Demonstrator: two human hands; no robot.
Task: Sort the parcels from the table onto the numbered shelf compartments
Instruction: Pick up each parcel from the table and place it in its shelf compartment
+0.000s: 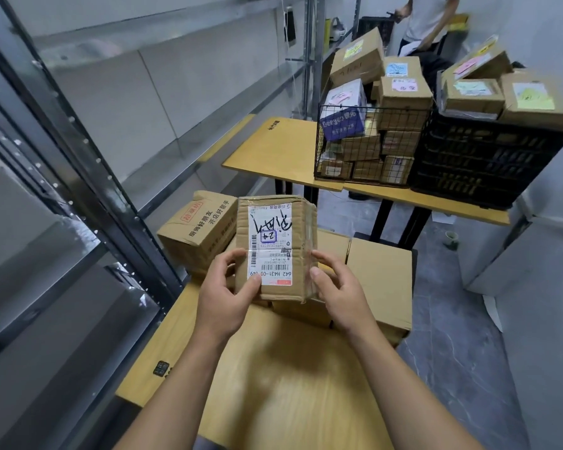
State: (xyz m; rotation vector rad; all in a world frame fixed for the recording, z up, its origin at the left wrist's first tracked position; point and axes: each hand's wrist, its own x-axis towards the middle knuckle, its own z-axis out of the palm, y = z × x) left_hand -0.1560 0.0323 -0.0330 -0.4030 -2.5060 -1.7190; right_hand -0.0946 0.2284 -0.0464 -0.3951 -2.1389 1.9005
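I hold a small brown cardboard parcel (301, 235) above the near wooden table (273, 378). Its white shipping label faces me upside down, with a handwritten 24 in a blue box. My left hand (225, 287) grips its lower left corner, thumb on the label. My right hand (338, 287) holds the lower right edge, fingers curled round the side. The grey metal shelf (117, 164) runs along the left.
A printed carton (199, 232) and flat brown boxes (381, 280) lie on the near table behind the parcel. On a far table (273, 151) stand a wire basket (368, 147) and a black crate (488, 157) heaped with parcels. A person (429, 21) stands at the back.
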